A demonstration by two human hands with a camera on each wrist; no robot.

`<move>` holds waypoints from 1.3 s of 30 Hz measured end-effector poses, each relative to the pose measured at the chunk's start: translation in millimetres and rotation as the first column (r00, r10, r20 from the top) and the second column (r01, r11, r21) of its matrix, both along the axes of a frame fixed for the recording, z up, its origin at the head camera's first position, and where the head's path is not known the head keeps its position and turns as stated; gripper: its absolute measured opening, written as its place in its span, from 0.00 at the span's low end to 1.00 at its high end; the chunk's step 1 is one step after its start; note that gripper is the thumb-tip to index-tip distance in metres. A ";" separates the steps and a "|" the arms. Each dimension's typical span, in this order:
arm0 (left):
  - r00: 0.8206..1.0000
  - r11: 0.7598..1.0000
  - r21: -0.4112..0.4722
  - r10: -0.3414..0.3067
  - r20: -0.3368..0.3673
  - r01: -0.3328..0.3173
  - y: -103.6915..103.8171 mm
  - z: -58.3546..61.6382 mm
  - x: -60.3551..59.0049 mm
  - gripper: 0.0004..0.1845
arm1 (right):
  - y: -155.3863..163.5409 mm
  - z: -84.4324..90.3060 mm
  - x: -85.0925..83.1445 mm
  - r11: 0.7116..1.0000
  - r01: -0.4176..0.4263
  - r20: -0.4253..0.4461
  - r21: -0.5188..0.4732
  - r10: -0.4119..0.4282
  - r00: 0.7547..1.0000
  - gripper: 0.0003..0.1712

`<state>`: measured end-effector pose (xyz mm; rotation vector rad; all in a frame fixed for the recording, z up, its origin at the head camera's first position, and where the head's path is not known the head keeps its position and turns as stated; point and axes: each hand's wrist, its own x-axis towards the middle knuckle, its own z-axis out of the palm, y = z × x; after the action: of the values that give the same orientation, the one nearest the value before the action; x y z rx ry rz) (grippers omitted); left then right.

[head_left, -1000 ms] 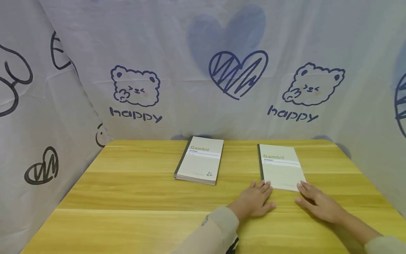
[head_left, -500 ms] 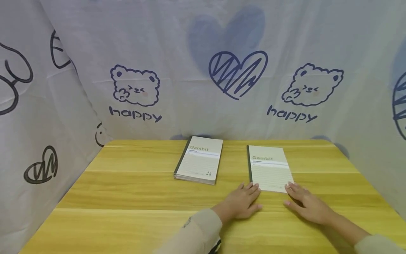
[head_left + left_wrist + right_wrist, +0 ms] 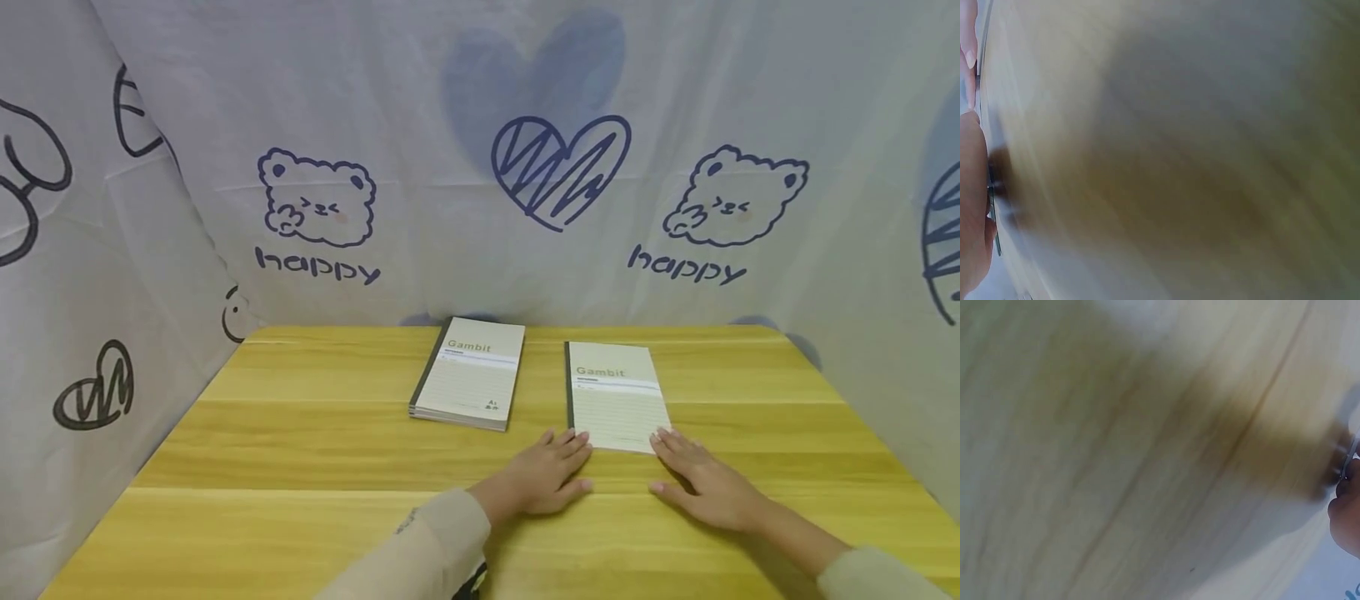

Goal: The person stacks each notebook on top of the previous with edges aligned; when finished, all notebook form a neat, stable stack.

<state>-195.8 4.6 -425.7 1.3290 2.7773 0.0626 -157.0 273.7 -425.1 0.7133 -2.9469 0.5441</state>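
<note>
A white notebook point(image 3: 617, 400) with a dark spine and "Gambit" on its cover lies flat on the wooden table point(image 3: 285, 533). At its near left corner rest the fingertips of my left hand point(image 3: 546, 477), thumb spread toward the middle. My right hand point(image 3: 708, 483) touches the near right corner in the same way, palm down with fingers extended. To the left lies a stack of matching notebooks point(image 3: 471, 375), angled slightly. In the left wrist view my left hand point(image 3: 972, 200) shows only at the edge; the right wrist view catches a bit of my right hand point(image 3: 1349, 509).
A white cloth point(image 3: 420, 100) printed with hearts and bears hangs behind the table's far edge and along both sides. Bare wood lies between the notebook stack and the table's left edge.
Both hands have moved left across the table, and the single notebook has slid left with them, closer to the stack. The stack stays where it was.
</note>
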 end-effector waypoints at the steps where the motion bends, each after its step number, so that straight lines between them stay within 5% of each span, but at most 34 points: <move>1: 1.000 1.000 0.001 -0.001 0.005 0.001 -1.9 -0.1 0.2 0.31 | -1.2 -0.4 0.7 1.000 0.000 0.004 -0.003 0.000 1.000 0.37; 12: 1.000 1.000 0.017 -0.003 0.020 0.003 -23.1 0.9 5.0 0.30 | -13.2 -6.2 2.5 0.998 -0.063 -0.073 0.018 0.064 0.995 0.37; 29: 1.000 1.000 0.026 -0.016 0.017 0.016 -40.3 3.3 12.4 0.30 | -27.3 -4.7 5.3 0.997 -0.072 -0.062 -0.021 0.071 0.996 0.33; 34: 0.996 0.979 0.187 0.087 -0.022 -0.081 -34.3 11.3 8.4 0.28 | -30.2 6.9 -5.6 0.989 0.014 -0.218 -0.148 -0.047 0.975 0.23; 39: 0.960 0.899 0.367 0.276 -0.052 -0.239 -17.9 12.5 1.1 0.29 | -32.0 8.9 -15.2 0.959 0.125 -0.269 -0.254 -0.194 0.944 0.24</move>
<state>-194.7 -13.3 -413.2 1.0294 3.1247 0.5546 -172.2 241.8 -416.1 0.4752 -2.5816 0.6906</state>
